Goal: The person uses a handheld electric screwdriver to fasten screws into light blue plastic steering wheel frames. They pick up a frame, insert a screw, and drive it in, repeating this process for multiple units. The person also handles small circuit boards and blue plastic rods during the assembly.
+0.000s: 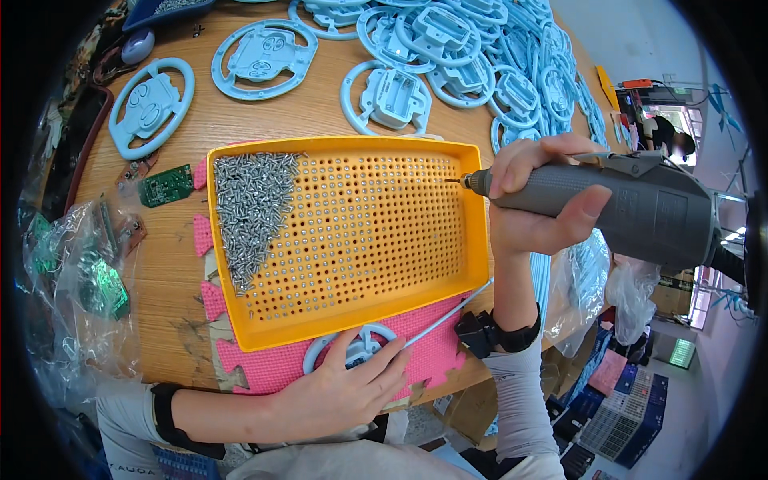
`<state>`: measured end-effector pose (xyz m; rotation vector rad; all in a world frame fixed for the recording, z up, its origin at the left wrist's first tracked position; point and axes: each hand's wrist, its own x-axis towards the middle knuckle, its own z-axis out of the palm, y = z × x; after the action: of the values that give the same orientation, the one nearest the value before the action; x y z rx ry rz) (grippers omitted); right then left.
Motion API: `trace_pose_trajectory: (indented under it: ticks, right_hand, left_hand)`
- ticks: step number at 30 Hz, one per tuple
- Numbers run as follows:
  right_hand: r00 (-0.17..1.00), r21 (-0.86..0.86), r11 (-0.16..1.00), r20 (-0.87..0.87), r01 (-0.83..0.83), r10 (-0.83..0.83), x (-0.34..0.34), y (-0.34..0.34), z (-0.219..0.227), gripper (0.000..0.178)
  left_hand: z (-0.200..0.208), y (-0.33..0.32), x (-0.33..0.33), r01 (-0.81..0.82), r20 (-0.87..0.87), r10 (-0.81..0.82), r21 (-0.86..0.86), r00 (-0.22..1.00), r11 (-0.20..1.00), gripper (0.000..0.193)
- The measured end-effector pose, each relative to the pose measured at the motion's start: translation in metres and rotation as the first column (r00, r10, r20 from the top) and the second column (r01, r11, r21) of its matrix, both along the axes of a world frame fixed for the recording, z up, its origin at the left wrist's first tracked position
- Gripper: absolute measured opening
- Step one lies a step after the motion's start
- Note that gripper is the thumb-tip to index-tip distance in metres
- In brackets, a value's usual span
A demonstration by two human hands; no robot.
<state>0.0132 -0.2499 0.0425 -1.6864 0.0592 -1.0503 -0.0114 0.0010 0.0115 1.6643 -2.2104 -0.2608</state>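
Observation:
My right hand [532, 192] is wrapped round a grey electric screwdriver [616, 210], its thin bit pointing left over the right end of a yellow tray [360, 342]. Loose silver screws [252, 208] are heaped at the tray's left, and many holes in its perforated floor hold screws. Just below the tray, my left hand [344, 392] lies with stretched fingers over a light-blue toy steering wheel part [364, 346], partly hidden by the fingers and the tray. A thin light-blue rod or cord [448, 310] runs from near the fingertips up to the right.
Under the wheel is a pink foam mat [264, 366]. Several light-blue wheel parts [264, 60] lie beyond the tray, with a large pile [512, 88] at the far right. Left stand a green circuit board [166, 186] and clear plastic bags [80, 288]. Another person [668, 136] is in the background.

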Motion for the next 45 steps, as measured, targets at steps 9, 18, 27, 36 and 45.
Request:
trace_pose_trajectory:
  ticks: [9, 18, 27, 36, 45]
  right_hand:
    - [1.000, 0.016, 1.000, -0.002, -0.017, 0.017, -0.003, -0.004, 0.002, 0.062]
    - [0.996, -0.008, 0.995, -0.005, -0.095, 0.094, -0.004, -0.003, 0.004, 0.059]
    - [0.819, 0.018, 0.819, 0.042, -0.573, 0.572, -0.046, 0.068, 0.062, 0.030]
    - [0.675, 0.130, 0.663, 0.097, -0.737, 0.731, -0.051, 0.124, 0.031, 0.007]
    - [0.659, 0.067, 0.656, 0.099, -0.752, 0.745, -0.049, 0.125, 0.020, 0.011]
  left_hand:
    - [0.001, 0.000, 0.000, 0.005, -0.003, -0.005, -0.001, 1.000, 1.000, 0.035]
    - [0.002, 0.000, 0.001, 0.000, -0.009, 0.000, -0.003, 1.000, 1.000, 0.036]
    - [-0.013, 0.010, -0.007, -0.051, 0.018, 0.051, -0.049, 0.999, 0.998, 0.036]
    - [-0.017, 0.007, -0.011, -0.115, -0.126, 0.092, -0.198, 0.988, 0.973, 0.027]
    - [-0.019, 0.006, -0.012, -0.184, -0.081, 0.168, -0.261, 0.982, 0.948, 0.021]
